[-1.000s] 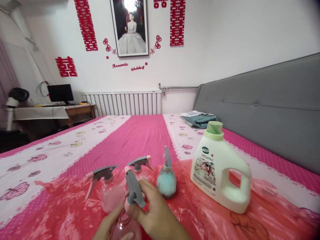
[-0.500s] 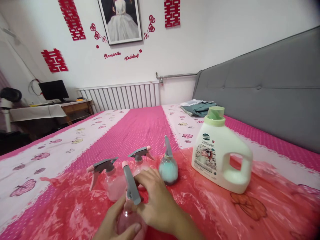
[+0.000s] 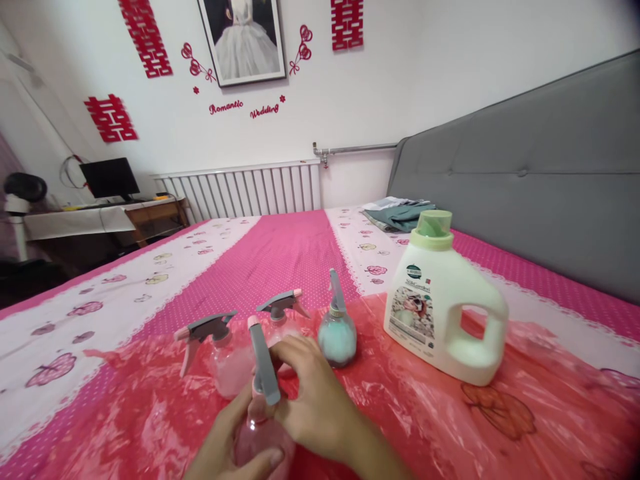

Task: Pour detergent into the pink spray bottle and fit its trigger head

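A pink spray bottle [image 3: 261,437] with a grey trigger head stands upright close to me. My left hand [image 3: 233,443] is wrapped round its body, thumb in front. At its neck, just below the trigger head, my right hand [image 3: 315,400] grips with curled fingers; the fingertips are partly hidden. Two more pink spray bottles stand just beyond, one to the left [image 3: 230,367] and one behind my right hand [image 3: 280,327]. To the right of them is a spray bottle with pale blue-green contents [image 3: 337,337].
A large white detergent jug [image 3: 440,313] with a green cap stands on the right. Red plastic sheeting [image 3: 390,413] lies under the bottles on the bed [image 3: 280,247]. Folded clothes [image 3: 397,215] lie by the grey headboard [image 3: 525,153]. A desk with a monitor [image 3: 110,179] is far left.
The view has shifted slightly. Both hands keep hold of the near pink spray bottle, with hardly any visible movement. The other bottles stay where they were.
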Action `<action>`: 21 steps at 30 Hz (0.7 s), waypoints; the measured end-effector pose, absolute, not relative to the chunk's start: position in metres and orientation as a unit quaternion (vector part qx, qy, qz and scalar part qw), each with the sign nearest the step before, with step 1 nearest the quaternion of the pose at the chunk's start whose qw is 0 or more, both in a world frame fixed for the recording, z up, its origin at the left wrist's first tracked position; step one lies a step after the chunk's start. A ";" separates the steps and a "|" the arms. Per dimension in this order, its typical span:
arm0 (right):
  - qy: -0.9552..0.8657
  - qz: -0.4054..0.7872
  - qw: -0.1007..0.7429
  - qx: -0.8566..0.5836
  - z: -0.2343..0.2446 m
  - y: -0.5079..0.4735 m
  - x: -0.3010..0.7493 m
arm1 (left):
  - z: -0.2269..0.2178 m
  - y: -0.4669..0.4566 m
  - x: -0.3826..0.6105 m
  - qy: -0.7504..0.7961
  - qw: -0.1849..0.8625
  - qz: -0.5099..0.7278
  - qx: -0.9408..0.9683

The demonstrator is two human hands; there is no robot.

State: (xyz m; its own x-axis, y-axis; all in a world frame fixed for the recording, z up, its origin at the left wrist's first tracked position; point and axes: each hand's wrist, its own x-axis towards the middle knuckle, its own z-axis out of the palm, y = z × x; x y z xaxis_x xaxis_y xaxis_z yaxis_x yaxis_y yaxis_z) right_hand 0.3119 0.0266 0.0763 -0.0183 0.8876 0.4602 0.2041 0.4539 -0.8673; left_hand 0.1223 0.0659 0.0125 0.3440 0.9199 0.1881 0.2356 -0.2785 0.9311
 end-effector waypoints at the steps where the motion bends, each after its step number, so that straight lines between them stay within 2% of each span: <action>1: -0.647 0.302 0.554 -0.428 0.076 0.026 0.312 | 0.017 0.067 0.122 0.412 0.432 0.381 0.706; 3: -0.654 0.330 0.541 -0.413 0.076 0.026 0.311 | 0.027 0.067 0.121 0.372 0.444 0.322 0.749; 6: -0.663 0.256 0.533 -0.458 0.074 0.024 0.312 | 0.039 0.067 0.123 0.351 0.440 0.296 0.772; 7: -0.666 0.296 0.524 -0.441 0.073 0.024 0.312 | 0.041 0.066 0.125 0.346 0.442 0.288 0.776; 17: -0.661 0.293 0.523 -0.451 0.072 0.022 0.309 | 0.045 0.060 0.130 0.325 0.465 0.286 0.772; 21: -0.641 0.327 0.532 -0.445 0.070 0.025 0.309 | 0.044 0.061 0.131 0.312 0.469 0.287 0.775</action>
